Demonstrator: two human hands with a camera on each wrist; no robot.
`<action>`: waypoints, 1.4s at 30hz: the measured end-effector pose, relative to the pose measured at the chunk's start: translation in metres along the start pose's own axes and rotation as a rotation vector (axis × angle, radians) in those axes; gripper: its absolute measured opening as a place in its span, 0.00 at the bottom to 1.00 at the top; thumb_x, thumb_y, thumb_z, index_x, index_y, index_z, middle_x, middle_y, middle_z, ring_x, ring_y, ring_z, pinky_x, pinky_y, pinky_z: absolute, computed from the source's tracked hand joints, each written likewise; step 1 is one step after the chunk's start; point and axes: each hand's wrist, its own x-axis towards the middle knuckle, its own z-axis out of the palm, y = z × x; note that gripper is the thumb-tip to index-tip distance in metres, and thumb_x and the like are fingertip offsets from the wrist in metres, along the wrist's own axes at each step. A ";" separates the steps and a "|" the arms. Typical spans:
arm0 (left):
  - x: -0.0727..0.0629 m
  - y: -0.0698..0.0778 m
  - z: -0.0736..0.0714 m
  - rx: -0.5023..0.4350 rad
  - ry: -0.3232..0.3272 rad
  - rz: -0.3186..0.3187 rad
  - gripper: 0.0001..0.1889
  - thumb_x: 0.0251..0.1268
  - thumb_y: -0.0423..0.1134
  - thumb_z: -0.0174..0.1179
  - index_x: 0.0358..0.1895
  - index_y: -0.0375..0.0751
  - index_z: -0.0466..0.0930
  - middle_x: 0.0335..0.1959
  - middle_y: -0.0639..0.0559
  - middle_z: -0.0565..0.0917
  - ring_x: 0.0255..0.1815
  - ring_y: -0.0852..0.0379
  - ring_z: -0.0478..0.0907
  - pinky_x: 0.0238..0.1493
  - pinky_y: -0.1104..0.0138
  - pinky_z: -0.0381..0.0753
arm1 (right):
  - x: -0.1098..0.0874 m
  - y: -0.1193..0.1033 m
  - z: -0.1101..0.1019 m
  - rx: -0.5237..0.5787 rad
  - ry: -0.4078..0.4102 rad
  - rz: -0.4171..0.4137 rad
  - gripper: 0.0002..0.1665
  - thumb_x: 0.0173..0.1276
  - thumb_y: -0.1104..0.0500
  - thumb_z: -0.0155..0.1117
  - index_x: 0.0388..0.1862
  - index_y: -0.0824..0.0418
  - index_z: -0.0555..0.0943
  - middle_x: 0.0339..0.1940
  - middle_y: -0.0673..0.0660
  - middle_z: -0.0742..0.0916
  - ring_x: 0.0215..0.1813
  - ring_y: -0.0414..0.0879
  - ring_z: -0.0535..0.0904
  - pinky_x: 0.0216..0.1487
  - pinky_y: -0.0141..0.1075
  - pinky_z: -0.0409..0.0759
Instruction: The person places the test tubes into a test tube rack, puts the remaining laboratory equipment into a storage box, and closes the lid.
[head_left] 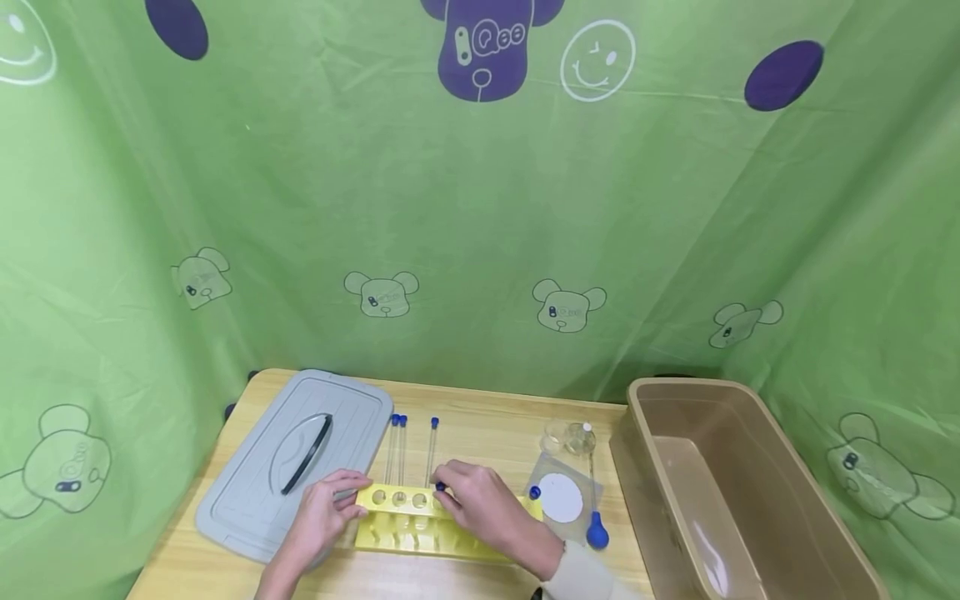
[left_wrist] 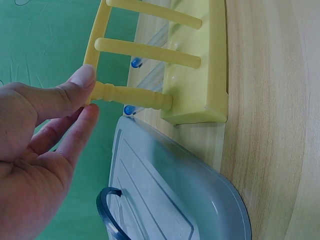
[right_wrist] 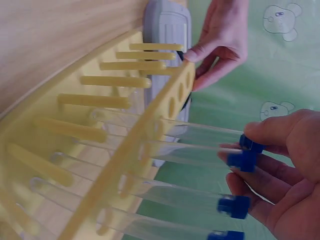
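Note:
A yellow test tube rack [head_left: 390, 542] stands at the front of the table. At its left end, my left hand [head_left: 318, 517] holds the top bar between thumb and fingers, as the left wrist view shows. My right hand [right_wrist: 295, 165] pinches the blue cap [right_wrist: 251, 143] of a clear test tube [right_wrist: 202, 130], whose lower part passes through a hole in the rack's top bar. Several more capped tubes stand beside it in the rack, with one blue cap [right_wrist: 233, 206] close to my fingers. The holes toward the left end hold no tubes.
Behind the rack lie three blue-capped tubes [head_left: 432, 450]. A grey lid [head_left: 247, 492] with a black handle is to the left. On the right are a white paper disc [head_left: 561, 497], a blue-bulbed dropper [head_left: 597, 531], clear glassware [head_left: 580, 438] and a deep brown bin [head_left: 648, 492].

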 end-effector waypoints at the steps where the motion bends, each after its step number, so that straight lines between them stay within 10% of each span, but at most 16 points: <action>1: 0.000 0.000 0.000 0.001 0.000 0.000 0.22 0.41 0.16 0.74 0.45 0.28 0.87 0.52 0.33 0.84 0.50 0.38 0.86 0.50 0.68 0.89 | -0.001 0.000 0.002 -0.017 -0.005 -0.001 0.08 0.64 0.66 0.74 0.40 0.60 0.85 0.37 0.52 0.90 0.35 0.38 0.85 0.37 0.14 0.81; 19: 0.001 0.001 0.000 0.002 -0.004 0.001 0.22 0.41 0.15 0.74 0.46 0.27 0.86 0.52 0.34 0.84 0.50 0.37 0.85 0.50 0.68 0.89 | 0.008 0.000 -0.028 0.100 -0.045 0.066 0.11 0.69 0.60 0.72 0.48 0.61 0.84 0.43 0.55 0.90 0.44 0.45 0.88 0.49 0.26 0.87; 30: 0.002 0.000 -0.002 -0.007 -0.011 -0.001 0.22 0.42 0.15 0.73 0.46 0.27 0.86 0.51 0.36 0.85 0.50 0.36 0.85 0.50 0.67 0.89 | 0.055 0.016 -0.060 0.051 -0.036 0.127 0.13 0.70 0.61 0.72 0.51 0.61 0.84 0.47 0.56 0.90 0.47 0.46 0.87 0.51 0.31 0.88; 42: 0.000 0.000 -0.002 -0.010 -0.022 0.001 0.22 0.42 0.15 0.73 0.46 0.27 0.86 0.52 0.32 0.84 0.51 0.33 0.85 0.50 0.66 0.89 | 0.121 0.076 -0.024 0.028 -0.289 0.341 0.19 0.70 0.60 0.71 0.56 0.66 0.81 0.45 0.61 0.87 0.42 0.49 0.84 0.40 0.30 0.87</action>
